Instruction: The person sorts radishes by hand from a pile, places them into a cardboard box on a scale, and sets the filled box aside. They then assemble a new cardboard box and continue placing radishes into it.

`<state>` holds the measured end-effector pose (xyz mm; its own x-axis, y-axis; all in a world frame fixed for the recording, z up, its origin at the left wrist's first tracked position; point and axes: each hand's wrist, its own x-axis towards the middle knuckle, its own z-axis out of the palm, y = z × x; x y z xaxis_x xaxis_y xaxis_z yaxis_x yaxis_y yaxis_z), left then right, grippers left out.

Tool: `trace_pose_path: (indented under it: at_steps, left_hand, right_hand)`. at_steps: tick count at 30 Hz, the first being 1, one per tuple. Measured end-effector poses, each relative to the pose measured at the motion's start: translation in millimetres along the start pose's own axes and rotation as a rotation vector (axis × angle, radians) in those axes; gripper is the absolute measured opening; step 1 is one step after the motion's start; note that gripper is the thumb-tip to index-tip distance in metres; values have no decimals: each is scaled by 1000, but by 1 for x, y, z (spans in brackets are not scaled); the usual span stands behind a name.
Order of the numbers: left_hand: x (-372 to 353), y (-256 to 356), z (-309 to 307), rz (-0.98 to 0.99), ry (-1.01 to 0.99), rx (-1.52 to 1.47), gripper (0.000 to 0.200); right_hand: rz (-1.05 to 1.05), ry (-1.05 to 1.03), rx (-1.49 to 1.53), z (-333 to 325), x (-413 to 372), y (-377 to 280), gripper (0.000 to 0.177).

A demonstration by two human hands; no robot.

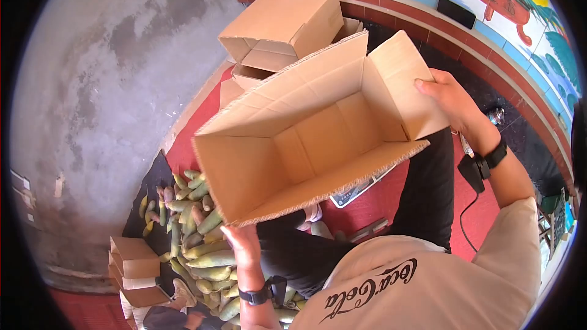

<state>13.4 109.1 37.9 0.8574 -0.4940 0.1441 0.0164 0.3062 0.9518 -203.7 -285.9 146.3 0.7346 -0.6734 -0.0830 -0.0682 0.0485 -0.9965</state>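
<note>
An open cardboard box point(312, 146) is tilted in front of me, its inside bare and facing up toward me. My right hand point(449, 95) grips the raised end flap, thumb on the inner face. At the near left corner, my left hand point(243, 242) supports the box from below, its fingers partly hidden behind the cardboard. Long green radish-like vegetables point(211, 260) lie heaped to the left of my left hand. Partly covered by the box is a flat device point(348, 197) with a panel, perhaps a scale.
More cardboard boxes point(281, 18) are stacked beyond mine, against the tiled wall. Smaller boxes point(136, 258) stand at the lower left, beside another person's shoe point(182, 293). A grey wall point(110, 85) rises on the left. A cable point(469, 223) hangs from my right wrist over the red floor.
</note>
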Motion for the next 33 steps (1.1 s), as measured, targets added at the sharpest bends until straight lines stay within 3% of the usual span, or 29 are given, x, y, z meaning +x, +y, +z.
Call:
trace_pose_path:
  at_steps: [5,9,17,20,23,30,33]
  left_hand:
    - [25,-9,11,-335,-253,185,80]
    - [47,-19,22,-447,-296,228,82]
    - [59,-31,44,-482,-465,381,82]
    - [62,-36,45,-476,-443,389,80]
    - [65,-36,47,-471,-433,366,78]
    - [64,-35,57,-501,-522,364,79]
    - [65,-38,60,-395,-511,421,79]
  right_hand:
    - [149,-44,-47,-11,37,27,30]
    - [173,1,-91,-19,64,50,29]
    - [260,25,-306,-28,97,80,32]
    - [161,93,-298,-29,108,89,29]
    - [130,8,-360,-48,127,105,28]
    - [165,18,-448,-42,127,98,31]
    - [171,40,-462,-41,131,103,33]
